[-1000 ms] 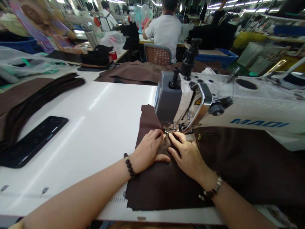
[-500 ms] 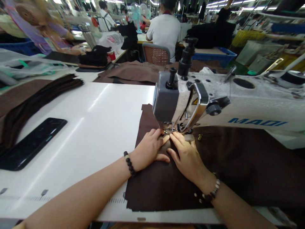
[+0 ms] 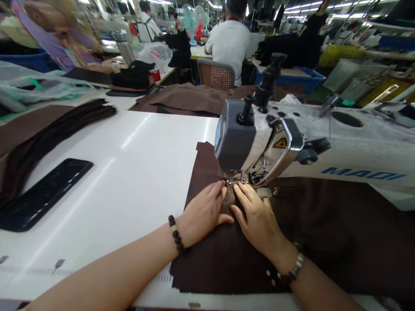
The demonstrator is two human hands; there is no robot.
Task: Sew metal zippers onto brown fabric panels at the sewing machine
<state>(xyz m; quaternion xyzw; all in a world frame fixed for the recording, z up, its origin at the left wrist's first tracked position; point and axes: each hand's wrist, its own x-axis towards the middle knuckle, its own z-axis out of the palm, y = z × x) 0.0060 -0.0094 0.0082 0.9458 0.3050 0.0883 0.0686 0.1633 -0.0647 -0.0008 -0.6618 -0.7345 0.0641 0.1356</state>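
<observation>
A dark brown fabric piece (image 3: 227, 259) lies flat under the head of a white and grey sewing machine (image 3: 236, 134). My left hand (image 3: 205, 211) rests on the fabric just left of the presser foot (image 3: 236, 181), fingers stretched forward and thumb apart. My right hand (image 3: 257, 216) lies flat on the same fabric, its fingertips at the front of the foot. A lighter brown patch (image 3: 228, 199) shows between the two hands. Both hands press down with nothing gripped. The needle point is too small to make out.
A black phone (image 3: 47, 194) lies on the white table (image 3: 142, 172) at left, beside stacked brown fabric pieces (image 3: 42, 138). More brown fabric (image 3: 181, 99) is heaped behind the table. A person in a white shirt (image 3: 228, 45) sits ahead; another person (image 3: 65, 39) works at far left.
The view has shifted slightly, so the machine appears further right and nearer. My left fingers have straightened and drawn a little back from the foot; my right hand stays by it.
</observation>
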